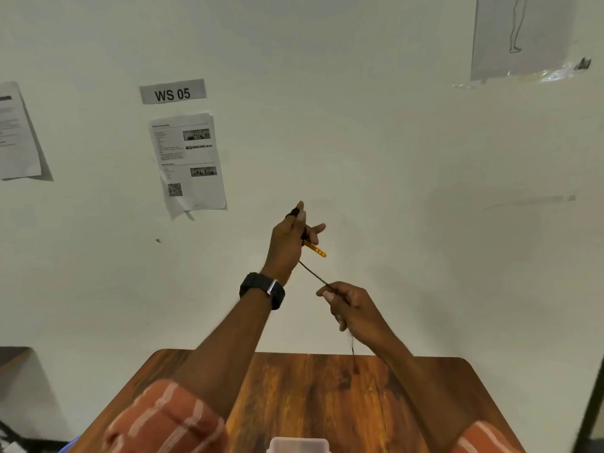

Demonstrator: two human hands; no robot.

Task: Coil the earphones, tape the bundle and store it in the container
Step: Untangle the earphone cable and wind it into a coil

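Note:
My left hand point(289, 238) is raised in front of the wall, fingers up, with black earphone cord looped around its fingers and a yellow perforated strap point(315, 249) sticking out to the right. The thin black earphone cord point(315, 276) runs taut down and right to my right hand point(351, 305), which pinches it. A loose tail of cord point(353, 349) hangs below that hand over the table. A clear plastic container point(299, 445) shows at the bottom edge, only its top rim in view.
A wooden table point(313, 397) lies below my arms. The pale wall behind carries a "WS 05" label point(172, 91), printed sheets point(188, 163) and a drawing point(519, 34). A black watch point(263, 289) is on my left wrist.

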